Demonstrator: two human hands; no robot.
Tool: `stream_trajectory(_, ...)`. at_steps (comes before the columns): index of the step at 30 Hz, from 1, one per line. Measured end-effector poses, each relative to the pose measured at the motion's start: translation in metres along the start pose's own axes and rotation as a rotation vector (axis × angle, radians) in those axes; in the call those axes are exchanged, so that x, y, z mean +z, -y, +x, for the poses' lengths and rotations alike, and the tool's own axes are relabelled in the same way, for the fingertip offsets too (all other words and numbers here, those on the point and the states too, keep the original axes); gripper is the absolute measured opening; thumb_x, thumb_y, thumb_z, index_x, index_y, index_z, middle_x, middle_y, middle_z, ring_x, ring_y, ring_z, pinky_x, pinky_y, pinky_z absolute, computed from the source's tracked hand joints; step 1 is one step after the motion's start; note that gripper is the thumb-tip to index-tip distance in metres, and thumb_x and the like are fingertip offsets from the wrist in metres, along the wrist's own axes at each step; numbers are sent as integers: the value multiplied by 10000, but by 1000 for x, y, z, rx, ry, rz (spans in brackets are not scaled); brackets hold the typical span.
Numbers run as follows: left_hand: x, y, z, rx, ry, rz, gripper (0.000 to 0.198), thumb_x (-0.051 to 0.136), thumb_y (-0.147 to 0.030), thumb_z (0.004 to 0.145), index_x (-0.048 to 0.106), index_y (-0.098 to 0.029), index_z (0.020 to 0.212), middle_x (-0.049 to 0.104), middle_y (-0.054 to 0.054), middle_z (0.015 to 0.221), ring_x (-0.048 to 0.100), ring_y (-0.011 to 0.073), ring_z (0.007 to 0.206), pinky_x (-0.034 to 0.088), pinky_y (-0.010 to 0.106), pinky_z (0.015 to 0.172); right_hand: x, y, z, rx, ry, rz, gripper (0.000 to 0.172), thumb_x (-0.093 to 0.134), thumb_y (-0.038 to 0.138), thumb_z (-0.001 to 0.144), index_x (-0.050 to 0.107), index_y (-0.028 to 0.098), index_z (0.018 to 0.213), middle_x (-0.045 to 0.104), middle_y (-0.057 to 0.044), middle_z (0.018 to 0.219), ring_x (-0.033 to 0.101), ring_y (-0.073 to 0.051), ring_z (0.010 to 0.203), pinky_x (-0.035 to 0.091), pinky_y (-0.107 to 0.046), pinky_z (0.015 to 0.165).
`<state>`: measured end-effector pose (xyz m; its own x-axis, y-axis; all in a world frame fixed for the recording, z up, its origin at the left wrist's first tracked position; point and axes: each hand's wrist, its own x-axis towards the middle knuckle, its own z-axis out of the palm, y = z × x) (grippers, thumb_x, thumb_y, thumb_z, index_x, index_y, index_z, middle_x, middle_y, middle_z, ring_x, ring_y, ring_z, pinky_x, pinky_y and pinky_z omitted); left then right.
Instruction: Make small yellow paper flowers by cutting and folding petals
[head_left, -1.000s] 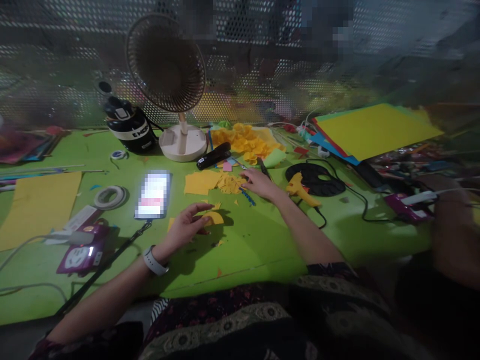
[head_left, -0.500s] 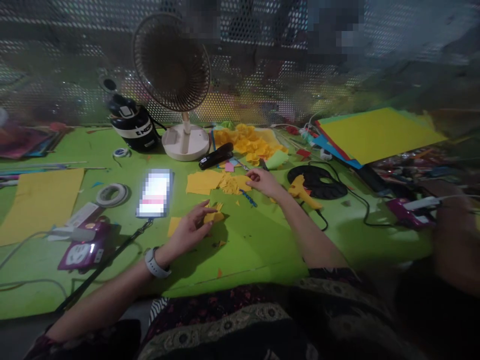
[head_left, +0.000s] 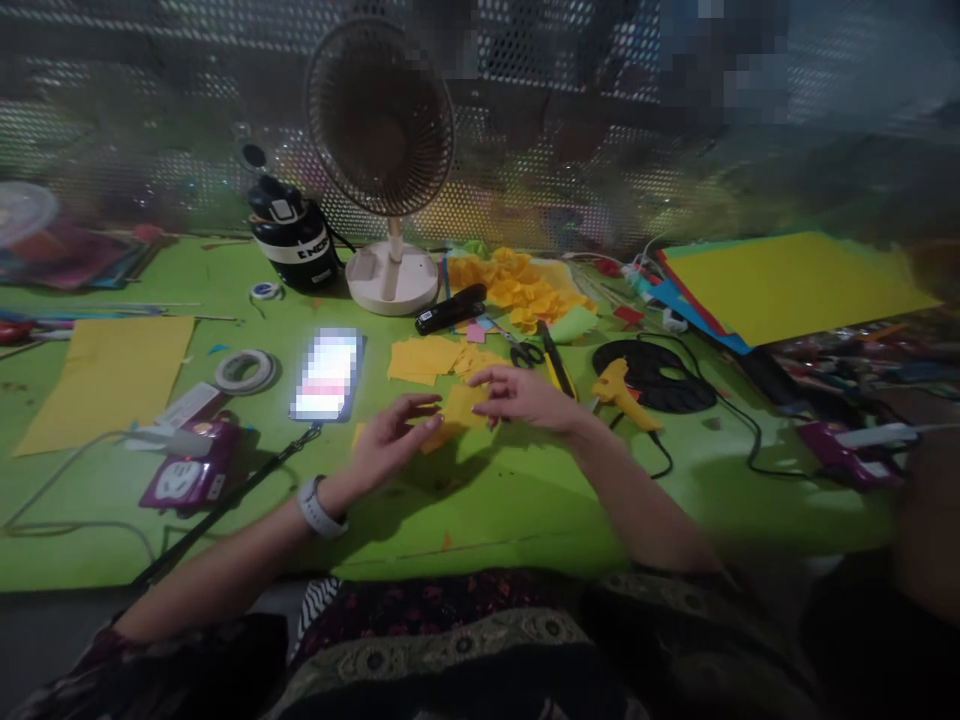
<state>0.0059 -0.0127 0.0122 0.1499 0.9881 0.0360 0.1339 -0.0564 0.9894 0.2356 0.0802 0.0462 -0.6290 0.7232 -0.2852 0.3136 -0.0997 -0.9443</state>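
Craft workshop, paper sheets (head_left: 795,285), glue gun (head_left: 621,388)

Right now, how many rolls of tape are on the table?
2: a large roll left of the phone, a small roll beside the black jug. Clutter may hide more.

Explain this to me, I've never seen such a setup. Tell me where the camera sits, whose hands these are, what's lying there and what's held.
No machine here: a person works with bare hands, and the camera sits on their head, looking forward and down. The left hand and the right hand meet on a small yellow paper piece; blur hides the grip. On the green table are a lit phone, a fan, a stapler, scissors, a glue gun and a tape roll.
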Motion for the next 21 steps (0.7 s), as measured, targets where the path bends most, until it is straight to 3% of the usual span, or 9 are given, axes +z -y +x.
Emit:
stream_trajectory(3,-2,3,4,-234,82,-271,435,682,-407,847,617,-157,1197,719,65,924,661,129,778,526,235,667,30,6,-3,-3,116,-56,361,662,308,848,562,171,1167,632,50,647,619,-108,571,433,-224,542)
stream_trajectory(6,-4,7,6,-296,45,-361,446,764,-372,777,650,-138,1140,690,3,718,589,77,594,447,182,538,43,3,-1,-55,60,-193,273,519,276,938,551,170,1188,615,51,597,569,-108,518,395,-229,517)
stream_trajectory(11,-2,7,7,-398,47,-512,404,852,-286,676,673,-128,1002,705,4,766,647,90,649,529,216,649,43,-2,1,-201,-48,-329,280,450,260,962,560,188,1209,589,47,618,621,-136,572,481,-275,601)
stream_trajectory(13,-1,6,8,-438,3,-601,354,876,-265,636,662,-128,882,686,-15,742,647,88,634,550,234,674,39,1,-3,-275,-103,-417,286,446,247,955,579,190,1201,643,5,727,643,-149,646,511,-296,644)
stream_trajectory(15,-1,4,8,-462,-36,-676,331,883,-251,626,646,-134,825,671,-29,718,638,81,616,555,234,673,34,5,-8,-399,-154,-542,302,472,202,921,606,199,1191,683,-62,946,665,-186,838,539,-335,728)
stream_trajectory(18,-2,1,7,-484,-43,-734,284,868,-229,658,640,-135,800,683,-17,734,642,76,630,552,222,686,31,5,-13,-598,-145,-710,370,541,143,858,629,233,1206,577,-112,1308,555,-253,1210,493,-453,974)
stream_trajectory(21,-3,-2,5,-498,-20,-732,239,842,-226,703,645,-133,803,696,-3,747,643,68,630,518,188,636,35,-4,-13,-692,-119,-809,315,599,169,876,667,254,1172,477,-104,1450,447,-270,1337,405,-515,1083)
